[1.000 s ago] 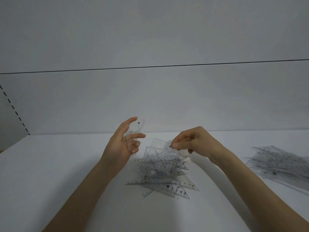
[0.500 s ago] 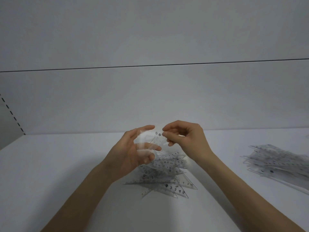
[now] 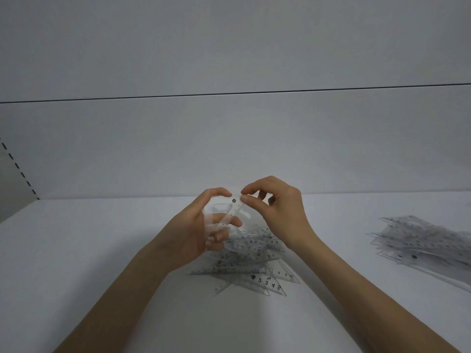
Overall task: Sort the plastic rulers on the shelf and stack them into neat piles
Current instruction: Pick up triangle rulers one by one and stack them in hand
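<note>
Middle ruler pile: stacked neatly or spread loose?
Spread loose. The middle ruler pile lies fanned on the shelf, triangles and straight rulers crossing at different angles, corners poking out.

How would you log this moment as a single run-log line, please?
left hand: holds clear rulers | right hand: pinches their top corner | mixed pile: beneath hands | second pile: at right

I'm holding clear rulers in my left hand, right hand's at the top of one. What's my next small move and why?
Probably swing the tilted ruler square against the held rulers in your left hand: your right hand pinches its top corner, and it lies slanted across them, above the loose pile.
</note>
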